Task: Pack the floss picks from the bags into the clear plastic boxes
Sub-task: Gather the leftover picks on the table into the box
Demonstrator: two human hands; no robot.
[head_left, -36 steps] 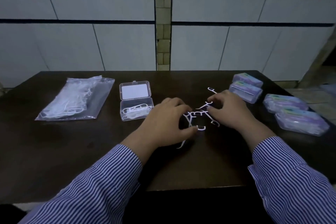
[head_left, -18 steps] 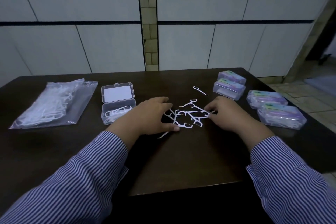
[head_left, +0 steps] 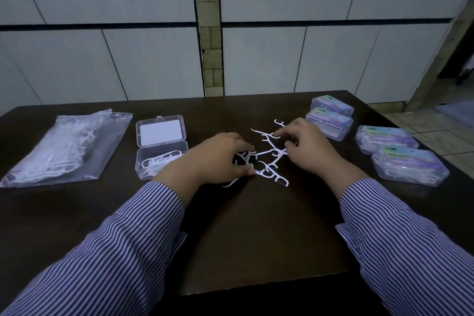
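- Gathering stage, by the look of it: a loose tangle of floss picks (head_left: 266,159) lies mid-surface (head_left: 256,238) between both hands, not yet boxed.
- Left hand (head_left: 213,159): fingers curled in over the left edge of the pile, thumb and fingertips touching picks; looks like it pinches a few, a firm hold cannot be confirmed.
- Right hand (head_left: 307,149): forefinger stretched out onto a pick at the pile's far side, other fingers loosely bent; nothing clamped.
- Open box (head_left: 160,159) sits just left of the left hand, lid back, some picks already inside; bag (head_left: 64,146) farther left, well apart from the pile.
- Four shut, filled boxes (head_left: 331,120) sit at right, two close to the right hand.
- Risk: picks hook together by their heads, so lifting a bunch may drag strays along and drop them on the way to the box.
- Risk: a single pick (head_left: 279,122) lies apart at the far side; easily missed in the sweep.
- Risk: the right hand's reach could nudge the nearest filled box.
- Risk: picks laid crosswise in the open box may stick up and stop the lid closing.
- Dim light; thin white picks, count unclear.
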